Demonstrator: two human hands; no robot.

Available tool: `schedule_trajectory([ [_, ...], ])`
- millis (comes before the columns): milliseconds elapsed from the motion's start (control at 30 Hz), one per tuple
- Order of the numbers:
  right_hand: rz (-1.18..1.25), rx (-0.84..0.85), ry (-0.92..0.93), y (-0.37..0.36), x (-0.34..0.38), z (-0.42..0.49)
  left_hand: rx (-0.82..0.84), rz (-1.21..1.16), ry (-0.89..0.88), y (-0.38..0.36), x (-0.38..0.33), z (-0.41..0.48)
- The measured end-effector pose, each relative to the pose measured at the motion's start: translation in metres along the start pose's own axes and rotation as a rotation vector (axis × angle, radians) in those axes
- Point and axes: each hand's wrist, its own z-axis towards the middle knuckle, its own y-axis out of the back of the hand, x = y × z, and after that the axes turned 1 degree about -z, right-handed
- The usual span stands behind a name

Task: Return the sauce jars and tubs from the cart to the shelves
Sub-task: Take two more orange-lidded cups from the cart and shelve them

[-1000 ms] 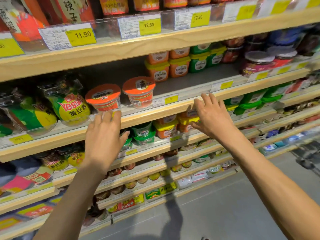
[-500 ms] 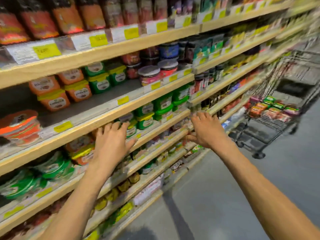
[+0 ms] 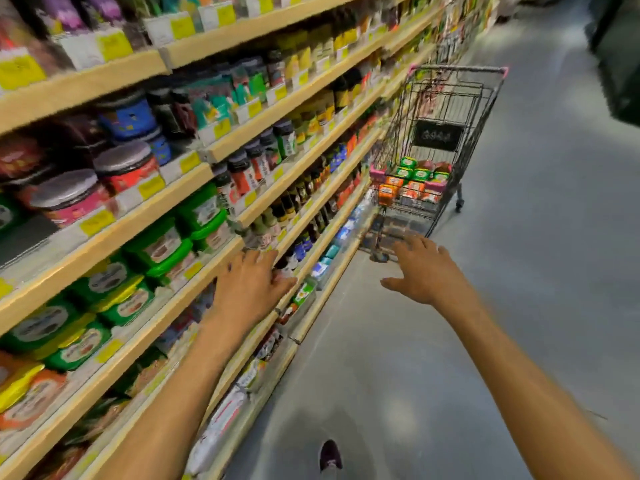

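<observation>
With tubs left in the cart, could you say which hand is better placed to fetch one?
Probably the right hand: open, empty, pointing at the grey wire cart; the left hand is by the wooden shelf.

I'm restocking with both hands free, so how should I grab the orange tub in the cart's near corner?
Take the orange tub by its lid rim, reaching down from above with the right hand, the nearer one. Wire walls of the cart and neighbouring tubs seem to hem its sides, leaving only the top free.
</observation>
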Motion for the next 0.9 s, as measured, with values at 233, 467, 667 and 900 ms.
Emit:
schedule_trajectory([
  [233,-0.009,0.027,-0.129,-0.002,-0.074,0.072,0.063,-0.062,-0.108,-0.044,-0.049,0.115],
  [467,-0.012,0.052,-0.2,0.028,-0.132,0.176,0.064,-0.12,-0.194,-0.065,-0.102,0.261],
  [667,0.038,0.081,-0.256,0.034,-0.186,0.259,0.144,-0.094,-0.244,-0.088,-0.141,0.365],
  [900,0.07,0.12,-0.283,0.024,-0.259,0.365,0.231,-0.097,-0.264,-0.121,-0.189,0.485],
])
